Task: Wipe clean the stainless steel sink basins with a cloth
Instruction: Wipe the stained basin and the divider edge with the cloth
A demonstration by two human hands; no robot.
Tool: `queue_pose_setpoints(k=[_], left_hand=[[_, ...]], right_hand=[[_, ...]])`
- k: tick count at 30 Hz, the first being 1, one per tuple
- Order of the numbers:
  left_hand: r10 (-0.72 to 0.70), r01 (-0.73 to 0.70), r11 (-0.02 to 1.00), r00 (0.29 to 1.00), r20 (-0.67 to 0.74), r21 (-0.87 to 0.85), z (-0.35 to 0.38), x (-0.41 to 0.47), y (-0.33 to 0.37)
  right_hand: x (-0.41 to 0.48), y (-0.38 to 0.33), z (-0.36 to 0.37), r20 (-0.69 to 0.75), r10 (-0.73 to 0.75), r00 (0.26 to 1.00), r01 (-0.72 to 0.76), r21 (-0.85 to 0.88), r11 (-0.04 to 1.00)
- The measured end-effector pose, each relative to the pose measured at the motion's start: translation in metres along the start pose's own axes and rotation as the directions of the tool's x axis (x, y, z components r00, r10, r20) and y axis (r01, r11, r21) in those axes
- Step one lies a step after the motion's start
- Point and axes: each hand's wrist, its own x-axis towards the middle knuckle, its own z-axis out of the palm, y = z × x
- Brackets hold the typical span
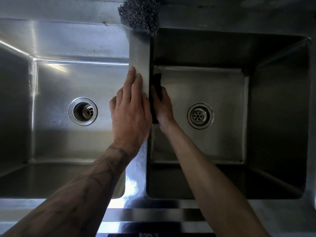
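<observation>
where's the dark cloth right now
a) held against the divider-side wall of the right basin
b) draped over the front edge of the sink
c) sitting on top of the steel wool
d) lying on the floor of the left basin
a: the right hand holds the dark cloth against the inner wall of the right basin, just beside the divider on which the left hand rests flat.

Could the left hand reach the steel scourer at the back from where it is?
Probably yes. The left hand lies flat and empty on the divider, whose bare strip runs straight up to the steel scourer; nothing lies between.
</observation>
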Motion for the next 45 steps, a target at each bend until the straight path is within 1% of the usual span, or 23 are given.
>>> queue_pose_setpoints(k=[2, 4, 5, 8, 10, 11, 13, 15, 16, 18, 20, 22, 25, 27, 28, 30, 32, 34, 36, 39, 40, 43, 45], left_hand=[[-0.01, 0.01, 1.0, 1.0, -0.001, -0.03, 0.0, 0.0, 0.0], [-0.011, 0.011, 0.997, 1.0, 0.001, -0.073, 0.0, 0.0, 0.0], [-0.008, 0.008, 0.996, 1.0, 0.0, -0.087, 0.0, 0.001, -0.001], [-0.003, 0.004, 0.994, 1.0, 0.005, -0.113, -0.001, 0.001, 0.0], [-0.003, 0.003, 0.993, 1.0, 0.002, -0.12, -0.001, 0.001, 0.0], [-0.001, 0.001, 0.992, 1.0, -0.002, -0.128, -0.001, 0.002, 0.0], [0.004, -0.006, 0.99, 1.0, -0.01, -0.144, 0.0, 0.003, -0.001], [0.015, -0.016, 0.989, 1.0, -0.009, -0.15, 0.0, 0.002, -0.002], [0.02, -0.021, 0.988, 1.0, -0.011, -0.15, 0.0, 0.003, -0.002], [0.02, -0.022, 0.988, 1.0, -0.013, -0.15, 0.001, 0.002, -0.002], [0.015, -0.018, 0.989, 1.0, -0.019, -0.147, 0.001, 0.003, -0.002], [0.015, -0.018, 0.989, 1.0, -0.023, -0.147, 0.0, 0.002, -0.001], [0.021, -0.024, 0.988, 1.0, -0.022, -0.15, 0.001, 0.002, -0.002], [0.026, -0.028, 0.989, 1.0, -0.016, -0.148, 0.001, 0.002, -0.003], [0.026, -0.028, 0.989, 1.0, -0.016, -0.144, 0.001, 0.001, -0.003], [0.023, -0.026, 0.989, 1.0, -0.021, -0.143, 0.001, 0.001, -0.002], [0.01, -0.013, 0.989, 1.0, -0.02, -0.146, 0.0, 0.001, -0.001], [0.002, -0.005, 0.99, 1.0, -0.018, -0.138, -0.001, 0.001, 0.0], [-0.001, -0.002, 0.992, 1.0, -0.019, -0.129, -0.001, 0.001, 0.0], [-0.005, 0.004, 0.993, 1.0, -0.006, -0.118, -0.002, 0.001, 0.0], [-0.004, 0.004, 0.993, 1.0, -0.003, -0.117, -0.002, 0.002, 0.0], [-0.002, 0.002, 0.993, 1.0, 0.002, -0.121, -0.002, 0.001, 0.001], [-0.006, 0.005, 0.993, 1.0, -0.001, -0.118, -0.002, 0.002, 0.001]], right_hand=[[-0.02, -0.011, -0.002, 0.003, -0.035, 0.999, 0.035, 0.047, 0.998], [-0.036, -0.015, -0.007, 0.028, -0.095, 0.995, 0.091, 0.133, 0.987], [-0.039, -0.015, -0.008, 0.028, -0.113, 0.993, 0.108, 0.14, 0.984], [-0.016, 0.001, -0.001, 0.008, -0.018, 1.0, 0.018, 0.056, 0.998], [0.001, 0.023, -0.004, 0.028, -0.006, 1.0, 0.007, -0.025, 1.0], [0.0, 0.021, -0.005, 0.019, -0.005, 1.0, 0.006, -0.046, 0.999], [-0.023, -0.002, -0.004, -0.011, -0.016, 1.0, 0.016, 0.008, 1.0], [-0.045, -0.009, -0.007, 0.014, -0.076, 0.997, 0.075, 0.096, 0.993], [-0.05, -0.008, -0.008, 0.013, -0.099, 0.995, 0.097, 0.11, 0.989], [-0.043, 0.005, -0.003, 0.003, -0.06, 0.998, 0.06, 0.087, 0.994], [-0.026, 0.027, 0.001, -0.009, -0.001, 1.0, 0.001, 0.018, 1.0], [-0.024, 0.037, 0.0, -0.018, 0.013, 1.0, -0.013, -0.023, 1.0], [-0.054, 0.017, -0.003, 0.007, 0.003, 1.0, -0.003, 0.033, 0.999], [-0.066, 0.016, -0.007, 0.048, -0.037, 0.998, 0.033, 0.077, 0.996], [-0.067, 0.017, -0.007, 0.055, -0.044, 0.998, 0.04, 0.07, 0.997], [-0.052, 0.029, -0.003, 0.029, -0.007, 1.0, 0.006, 0.028, 1.0], [-0.034, 0.043, -0.001, 0.025, 0.064, 0.998, -0.063, -0.042, 0.997], [-0.037, 0.041, -0.002, 0.026, 0.103, 0.994, -0.101, -0.055, 0.993], [-0.059, 0.032, -0.003, 0.051, 0.092, 0.994, -0.092, -0.008, 0.996], [-0.081, 0.037, -0.01, 0.147, 0.026, 0.989, -0.031, 0.031, 0.999], [-0.08, 0.038, -0.009, 0.155, 0.052, 0.987, -0.055, 0.014, 0.998], [-0.061, 0.05, -0.006, 0.12, 0.187, 0.975, -0.18, -0.064, 0.982], [-0.07, 0.05, -0.008, 0.115, 0.226, 0.967, -0.221, -0.055, 0.974]])
